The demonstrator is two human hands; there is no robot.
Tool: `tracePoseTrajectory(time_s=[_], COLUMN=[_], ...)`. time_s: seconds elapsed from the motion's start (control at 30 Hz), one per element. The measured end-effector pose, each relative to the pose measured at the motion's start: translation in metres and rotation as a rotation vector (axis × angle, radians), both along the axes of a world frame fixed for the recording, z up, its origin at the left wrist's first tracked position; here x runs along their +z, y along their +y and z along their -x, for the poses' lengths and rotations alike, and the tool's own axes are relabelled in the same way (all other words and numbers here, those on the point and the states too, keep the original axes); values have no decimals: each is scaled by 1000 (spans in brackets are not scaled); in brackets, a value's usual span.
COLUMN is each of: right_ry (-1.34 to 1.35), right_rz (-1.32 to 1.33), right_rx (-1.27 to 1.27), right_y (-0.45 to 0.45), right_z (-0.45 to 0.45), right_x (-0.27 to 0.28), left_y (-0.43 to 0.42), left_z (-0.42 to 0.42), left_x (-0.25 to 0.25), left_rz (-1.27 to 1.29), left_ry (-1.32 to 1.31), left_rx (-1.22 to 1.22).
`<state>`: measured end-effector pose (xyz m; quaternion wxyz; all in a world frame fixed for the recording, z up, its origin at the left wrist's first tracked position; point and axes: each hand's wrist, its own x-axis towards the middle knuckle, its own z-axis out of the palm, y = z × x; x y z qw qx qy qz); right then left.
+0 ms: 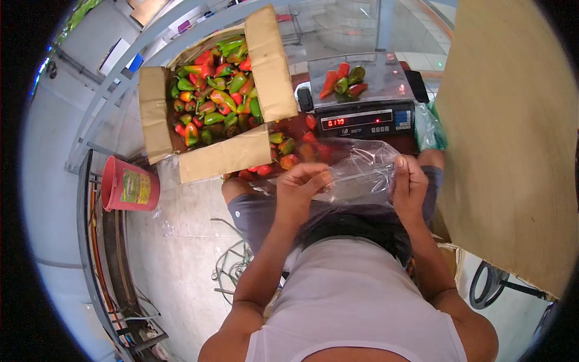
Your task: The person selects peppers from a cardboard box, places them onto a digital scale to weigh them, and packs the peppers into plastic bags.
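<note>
Because the clear plastic bag (363, 175) looks light, soft and slippery, it is probably best held by 2 opposite sides, where the left hand (301, 186) and the right hand (411, 181) each pinch it between thumb and fingers, near the weighing scale (365, 122).

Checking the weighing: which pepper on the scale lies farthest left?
The long red pepper at the group's left end; the other peppers lie to its right.
</note>
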<state>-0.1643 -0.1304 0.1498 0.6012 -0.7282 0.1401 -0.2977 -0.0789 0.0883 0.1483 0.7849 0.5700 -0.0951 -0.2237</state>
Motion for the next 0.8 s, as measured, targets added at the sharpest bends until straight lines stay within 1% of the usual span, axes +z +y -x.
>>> tracePoseTrajectory(time_s=[0.03,0.07,0.17,0.27,0.37,0.47,0.57,0.63,0.73,0.77,0.8], right_ry=[-15,-18,-47,-111,-90,-19,41,69,-76,-77,-74], right_rz=[-44,-26,15,42,84,82,58,54,281,297,309], right_rx=[-6,-19,-48,-64,-51,-38,-15,-23,-243,-98,43], right_y=[0,-1,-4,-6,-8,-6,-6,-8,-5,-6,-6], right_z=[0,0,-1,-4,-3,-1,-1,-5,-11,-9,-6], right_x=[0,0,-5,-10,-11,-6,-5,-7,5,1,2], left_y=[-2,-3,-3,-5,1,-9,-4,-10,-12,-11,-9], left_z=[0,0,2,0,-3,2,1,3,4,4,5], left_x=[10,15,5,11,-6,9,1,11,9,6,2], left_rz=[-41,-80,-98,-12,-73,-105,-149,-114,-61,-44,-152], left_ry=[28,56,-74,139,109,107,-76,-53,-68,-80,-189], left_rx=[-23,-45,-17,-88,-141,-98,-141,-95,-56,-44,12])
